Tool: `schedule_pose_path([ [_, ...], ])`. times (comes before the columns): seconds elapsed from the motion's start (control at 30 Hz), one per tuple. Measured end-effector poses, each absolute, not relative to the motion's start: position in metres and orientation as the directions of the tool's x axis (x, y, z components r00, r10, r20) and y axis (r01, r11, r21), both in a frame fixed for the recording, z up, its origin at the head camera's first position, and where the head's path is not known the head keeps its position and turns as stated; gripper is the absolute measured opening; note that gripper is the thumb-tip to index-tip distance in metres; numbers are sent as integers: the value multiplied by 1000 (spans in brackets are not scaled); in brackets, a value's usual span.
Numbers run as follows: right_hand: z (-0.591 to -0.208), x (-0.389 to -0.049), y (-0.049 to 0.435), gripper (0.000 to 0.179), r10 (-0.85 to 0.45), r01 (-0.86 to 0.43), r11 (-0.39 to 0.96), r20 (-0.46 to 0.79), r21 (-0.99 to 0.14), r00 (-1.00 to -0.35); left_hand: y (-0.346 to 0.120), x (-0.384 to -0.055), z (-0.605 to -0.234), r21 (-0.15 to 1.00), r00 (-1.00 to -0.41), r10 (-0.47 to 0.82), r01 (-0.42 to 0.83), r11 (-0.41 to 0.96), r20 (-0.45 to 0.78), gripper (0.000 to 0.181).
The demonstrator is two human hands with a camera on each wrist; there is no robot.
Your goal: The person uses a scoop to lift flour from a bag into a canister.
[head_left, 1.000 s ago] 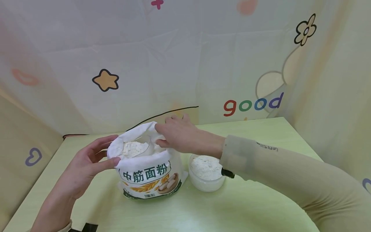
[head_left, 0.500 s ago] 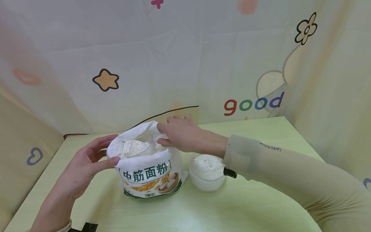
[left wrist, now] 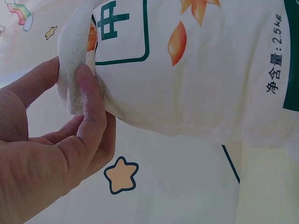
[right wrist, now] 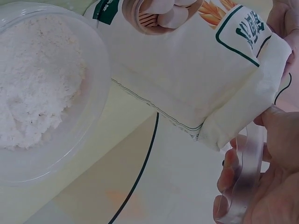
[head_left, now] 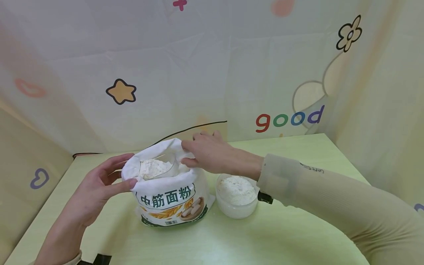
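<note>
A white flour bag (head_left: 167, 211) with green lettering stands upright on the table, its rim folded outward. My left hand (head_left: 99, 186) pinches the rolled rim at the left, thumb in front and fingers behind; the left wrist view shows this fold between thumb (left wrist: 91, 93) and fingers. At the bag's mouth, my right hand (head_left: 212, 152) grips the clear plastic handle (right wrist: 247, 168) of a scoop. The scoop's transparent cup (head_left: 173, 167) lies within the bag's opening, with white flour (head_left: 153, 168) heaped in it. The lower part of the cup is hidden by the bag.
Just right of the bag, under the right forearm, a clear round bowl (head_left: 236, 211) holds more flour. The pale green table (head_left: 185, 246) meets a printed curtain (head_left: 185, 73) at the back and both sides.
My right hand has shifted slightly to the right with the scoop. The left hand, bag and bowl stay where they were.
</note>
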State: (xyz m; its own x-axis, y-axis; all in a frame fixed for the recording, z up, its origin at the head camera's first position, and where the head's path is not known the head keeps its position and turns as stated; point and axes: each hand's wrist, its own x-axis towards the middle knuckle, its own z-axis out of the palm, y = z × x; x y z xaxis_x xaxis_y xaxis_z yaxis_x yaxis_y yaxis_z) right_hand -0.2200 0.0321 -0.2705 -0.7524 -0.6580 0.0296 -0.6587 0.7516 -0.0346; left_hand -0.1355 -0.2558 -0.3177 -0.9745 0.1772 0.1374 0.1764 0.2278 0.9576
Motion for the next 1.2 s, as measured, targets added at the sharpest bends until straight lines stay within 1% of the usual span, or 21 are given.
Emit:
schedule_pose_path([
  [0.5, -271, -219, 39, 32, -676, -678, 731, 56, -75, -735, -255, -135, -316, 958, -973, 177, 183, 220, 146, 60],
  [0.73, -273, -221, 42, 32, -679, -681, 726, 58, -97, -732, -255, -135, -316, 949, -974, 174, 186, 256, 144, 61],
  [0.97, -273, -222, 45, 37, -675, -677, 726, 64, -123, -735, -255, -135, -316, 955, -974, 174, 184, 231, 145, 60],
  [1.2, -274, -222, 48, 36, -678, -682, 720, 75, -130, -731, -255, -135, -317, 946, -975, 169, 188, 265, 146, 61],
])
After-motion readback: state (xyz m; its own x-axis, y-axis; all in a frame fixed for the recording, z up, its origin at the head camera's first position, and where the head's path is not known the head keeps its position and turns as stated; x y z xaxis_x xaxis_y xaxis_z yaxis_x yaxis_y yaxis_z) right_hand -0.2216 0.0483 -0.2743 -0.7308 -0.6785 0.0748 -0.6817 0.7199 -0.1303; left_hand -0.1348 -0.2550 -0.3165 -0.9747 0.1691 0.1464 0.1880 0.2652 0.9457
